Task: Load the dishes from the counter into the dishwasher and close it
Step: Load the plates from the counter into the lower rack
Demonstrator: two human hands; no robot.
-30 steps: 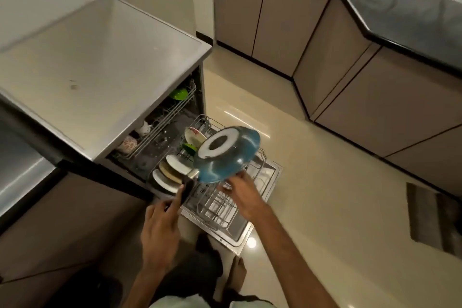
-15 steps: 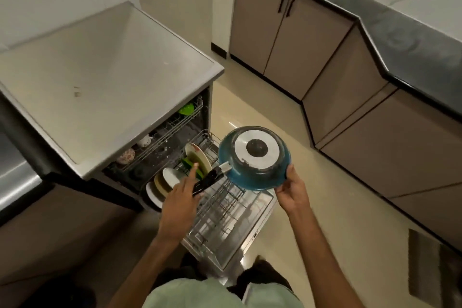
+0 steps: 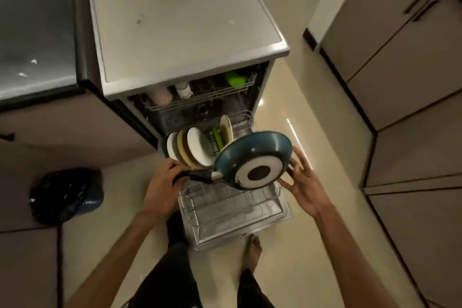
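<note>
A blue frying pan (image 3: 252, 155) hangs upside down over the pulled-out lower rack (image 3: 232, 204) of the open dishwasher (image 3: 190, 32). My left hand (image 3: 162, 182) grips its black handle (image 3: 193, 175). My right hand (image 3: 303, 182) is spread with straight fingers at the pan's right rim, fingertips touching it. Several white and cream plates (image 3: 190, 149) stand upright in the rack's back left. A green item (image 3: 217, 138) and another plate (image 3: 226, 127) stand behind them.
The upper rack (image 3: 200, 96) holds cups and a green bowl (image 3: 235, 79). A black bag (image 3: 66, 194) lies on the floor at the left. Beige cabinets (image 3: 400, 82) line the right side. My bare foot (image 3: 253, 249) stands beside the open door.
The view has swung to look straight down over the dishwasher. The pan has come lower toward the rack. My right hand has loosened from the rim and spread its fingers.
</note>
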